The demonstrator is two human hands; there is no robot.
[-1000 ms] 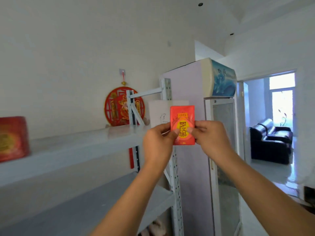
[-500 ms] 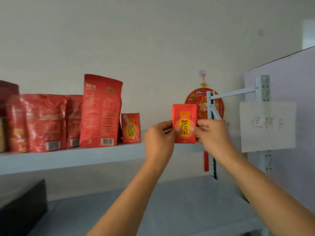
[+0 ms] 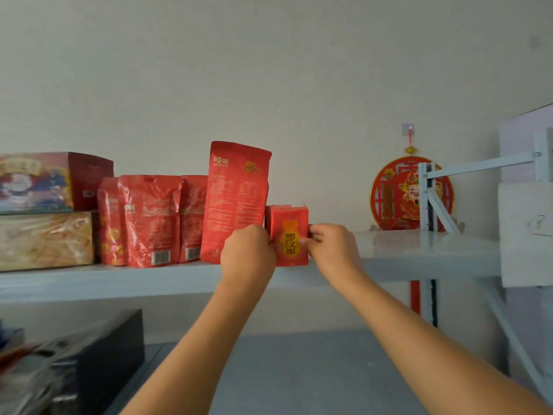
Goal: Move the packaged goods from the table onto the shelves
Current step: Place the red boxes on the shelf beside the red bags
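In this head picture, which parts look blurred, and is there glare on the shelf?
Head view: the lower-left corner around the black box is smeared; the small red packet with a yellow label, pinched between left hand and right hand, is slightly soft. Same view: even light, only a pale sheen on the grey metal shelf board, no hard shadows.
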